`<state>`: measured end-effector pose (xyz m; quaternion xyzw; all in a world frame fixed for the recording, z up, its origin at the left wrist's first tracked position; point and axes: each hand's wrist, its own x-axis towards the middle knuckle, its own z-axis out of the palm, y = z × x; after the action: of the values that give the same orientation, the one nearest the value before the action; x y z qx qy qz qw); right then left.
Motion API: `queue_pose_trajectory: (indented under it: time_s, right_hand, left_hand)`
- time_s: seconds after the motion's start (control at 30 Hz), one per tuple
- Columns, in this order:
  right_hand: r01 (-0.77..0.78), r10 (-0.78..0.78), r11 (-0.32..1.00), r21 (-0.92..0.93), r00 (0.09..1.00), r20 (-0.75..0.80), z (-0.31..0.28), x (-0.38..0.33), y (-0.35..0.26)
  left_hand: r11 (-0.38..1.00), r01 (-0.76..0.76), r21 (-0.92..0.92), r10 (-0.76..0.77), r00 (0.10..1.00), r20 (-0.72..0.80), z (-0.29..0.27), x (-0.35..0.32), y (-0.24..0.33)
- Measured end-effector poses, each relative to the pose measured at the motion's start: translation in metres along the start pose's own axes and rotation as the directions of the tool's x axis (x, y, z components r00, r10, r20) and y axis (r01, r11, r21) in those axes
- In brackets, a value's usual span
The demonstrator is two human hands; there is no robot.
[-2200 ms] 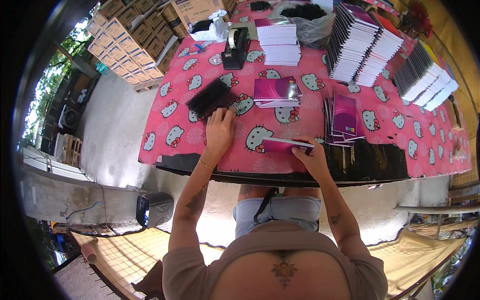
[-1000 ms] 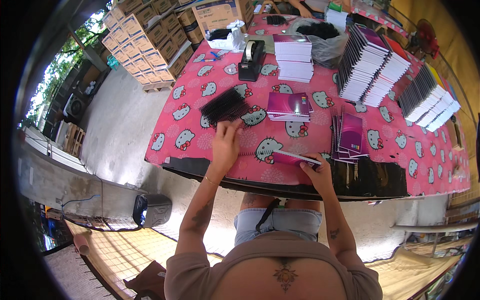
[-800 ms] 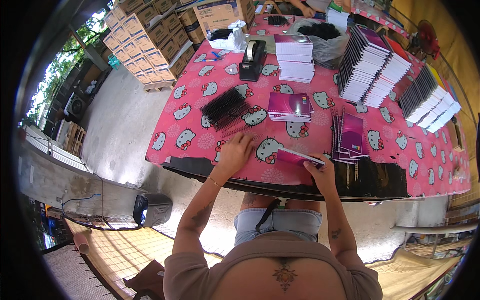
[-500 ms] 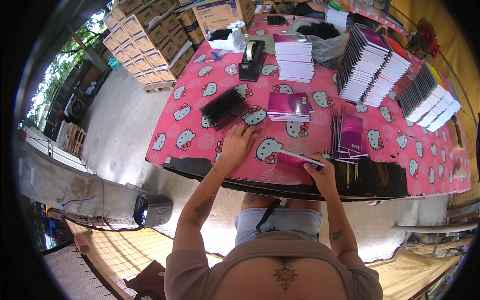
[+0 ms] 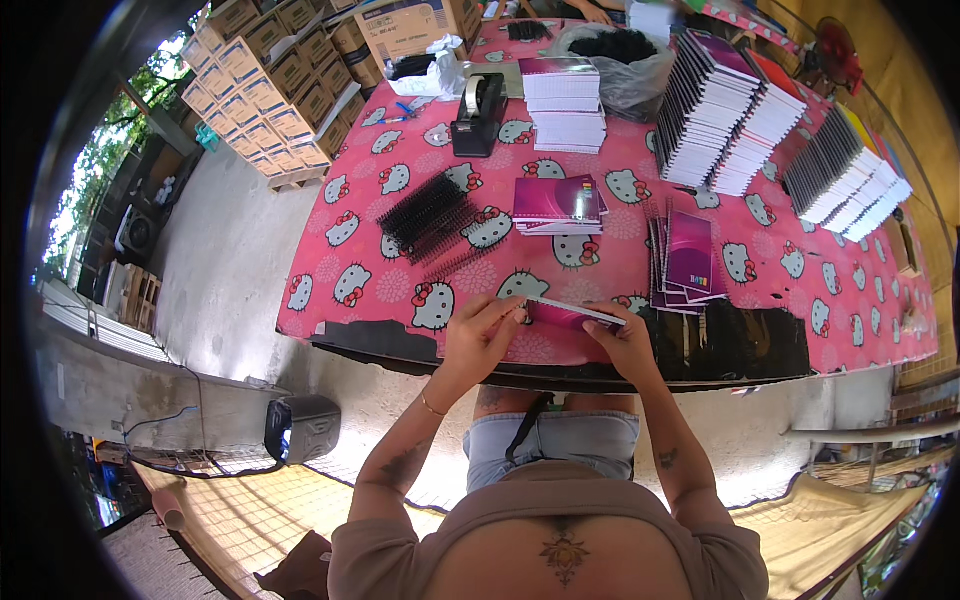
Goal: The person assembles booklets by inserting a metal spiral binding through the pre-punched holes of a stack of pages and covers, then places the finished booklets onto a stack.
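A thin purple-covered notebook (image 5: 563, 314) is held tilted over the table's near edge, its white page edge facing up. My right hand (image 5: 624, 343) grips its right end, thumb on the cover. At its left end, the fingers of my left hand (image 5: 482, 335) are pinched together; what lies between them is too small to make out. Beyond my left hand lies a pile of black spiral binding coils (image 5: 428, 217), with loose ones at its near side. A short stack of purple notebooks (image 5: 555, 202) sits ahead, and several spiral-bound notebooks (image 5: 690, 255) lie to the right.
Tall notebook stacks (image 5: 705, 115) stand at the far right, beside a plastic bag of black coils (image 5: 620, 65). A black tape dispenser (image 5: 480, 115) is near a white notebook stack (image 5: 563, 105). Cartons (image 5: 270, 100) are piled left of the pink-covered table (image 5: 340, 270). Someone's hand shows at the far edge.
My left hand has left the coil pile and come back to the notebook's left end, fingers pinched. My right hand has shifted slightly left with the notebook. The view has shifted a little.
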<state>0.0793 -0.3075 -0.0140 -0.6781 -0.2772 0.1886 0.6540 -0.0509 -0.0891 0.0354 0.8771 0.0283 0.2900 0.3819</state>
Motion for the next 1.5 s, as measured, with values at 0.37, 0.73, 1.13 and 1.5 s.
queue_pose_trajectory:
  time_s: [0.37,0.73,1.13,1.5]
  right_hand:
    - [0.068,-0.069,0.997,-0.035,0.998,-0.012,-0.001,0.0,-0.003]
    - [0.08,-0.077,0.995,-0.051,0.996,0.052,0.0,-0.008,-0.008]
    - [0.091,-0.107,0.988,-0.123,0.986,-0.131,0.017,-0.027,-0.033]
    - [0.132,-0.129,0.98,-0.151,0.991,0.03,0.001,-0.018,-0.042]
  left_hand:
    - [0.994,0.105,0.041,-0.105,0.994,-0.007,-0.001,0.007,0.0]
    - [0.969,-0.242,0.053,0.221,0.94,0.259,-0.019,0.03,-0.005]
    - [0.81,-0.241,0.535,0.194,0.971,0.143,0.011,0.0,0.019]
    - [0.923,-0.371,0.102,0.322,0.89,0.323,-0.03,0.043,0.016]
